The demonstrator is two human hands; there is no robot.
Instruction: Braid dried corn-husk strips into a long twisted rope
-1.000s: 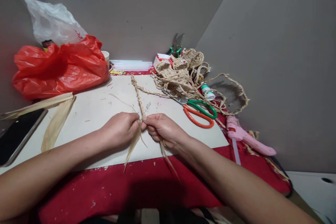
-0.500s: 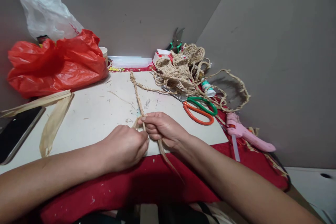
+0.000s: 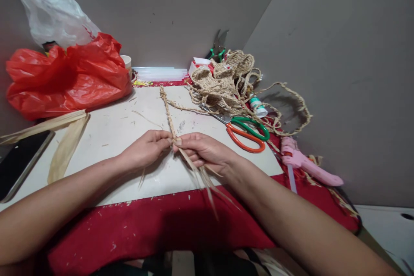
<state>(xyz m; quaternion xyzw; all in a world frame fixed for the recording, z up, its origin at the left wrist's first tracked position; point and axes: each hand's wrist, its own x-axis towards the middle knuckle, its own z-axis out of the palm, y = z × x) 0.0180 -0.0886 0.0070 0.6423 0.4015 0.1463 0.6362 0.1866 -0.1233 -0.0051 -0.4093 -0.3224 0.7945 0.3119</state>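
A braided cord of dry husk [image 3: 167,110] runs from the back of the white board [image 3: 123,129] toward me. My left hand [image 3: 145,151] and my right hand [image 3: 202,152] meet at its near end, both pinched closed on the loose husk strips [image 3: 202,177]. The strips fan out below my right hand, over the board's front edge and the red cloth [image 3: 155,228]. A thinner strip hangs under my left hand.
Red plastic bag [image 3: 64,77] and clear bag [image 3: 51,13] at back left. Husk leaves [image 3: 63,146] and a black phone [image 3: 19,161] lie left. A pile of braided cord [image 3: 226,84], orange-green scissors [image 3: 247,131], a glue tube [image 3: 258,105] and a pink glue gun [image 3: 307,168] sit right.
My left hand has moved up from below the braid end to pinch beside my right hand. The loose strips now trail to the right under my right hand.
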